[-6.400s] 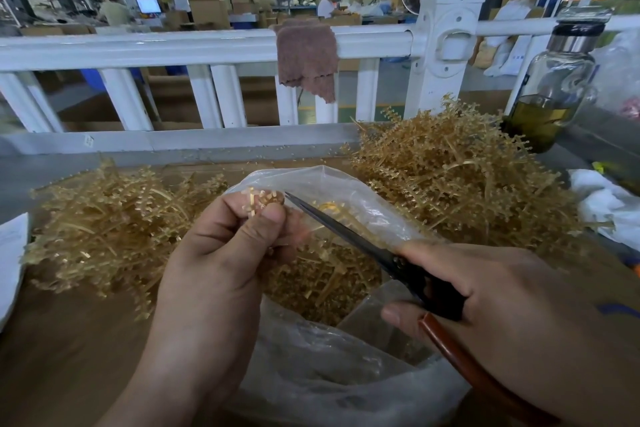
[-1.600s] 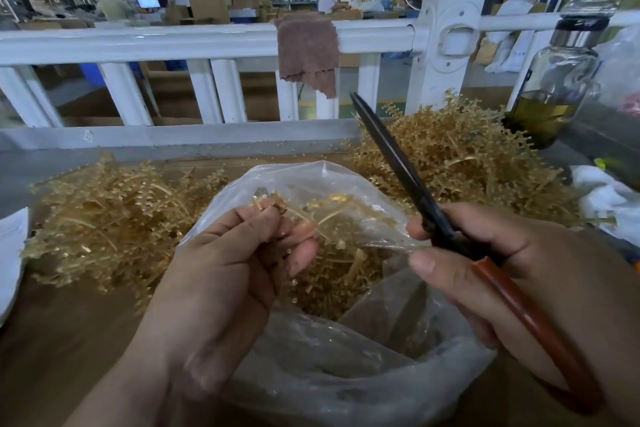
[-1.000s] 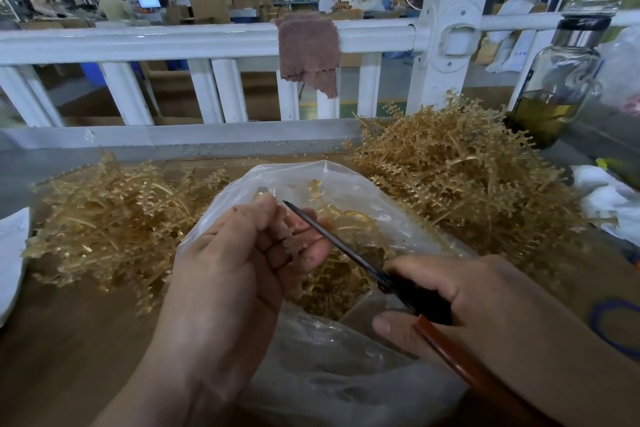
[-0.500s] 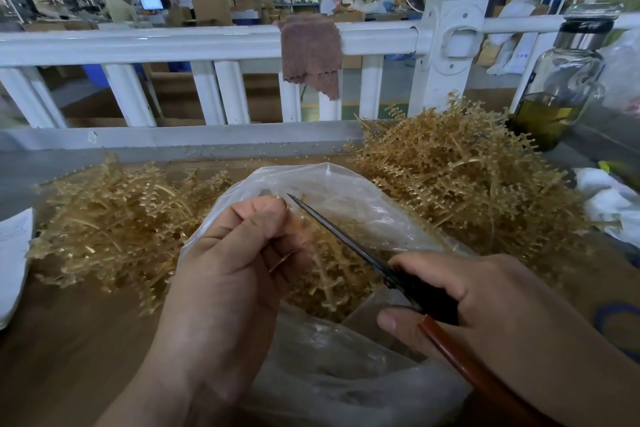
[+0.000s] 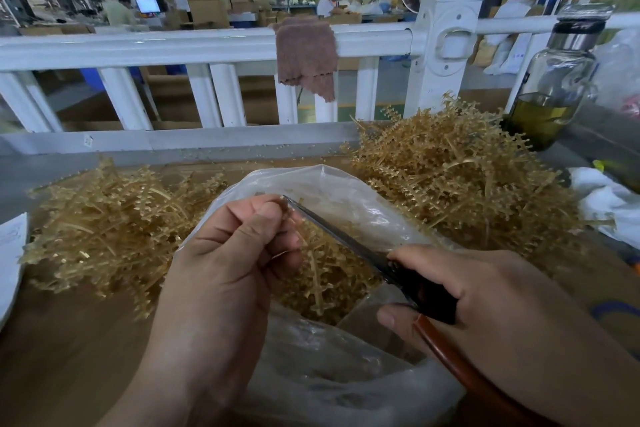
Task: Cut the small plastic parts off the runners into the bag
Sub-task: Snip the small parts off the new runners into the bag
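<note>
My left hand [image 5: 225, 263] pinches a thin golden plastic runner over the open mouth of a clear plastic bag [image 5: 332, 374]; the runner is almost wholly hidden by my fingers. My right hand [image 5: 491, 308] grips scissors [image 5: 349, 243] with red-brown handles. The blades look shut, and their tip touches my left fingertips. Inside the bag lies a heap of golden runner pieces [image 5: 322, 281].
A pile of golden runners [image 5: 107, 225] lies on the left of the brown table, a larger pile [image 5: 457, 177] on the right. A glass bottle [image 5: 554, 87] of yellow liquid stands far right. A white railing [image 5: 207, 45] with a brown cloth [image 5: 306, 55] runs behind. White paper [image 5: 10, 253] lies at the left edge.
The scissors swung up and away, then came back down to my left fingertips. Over the last half second both hands have barely moved.
</note>
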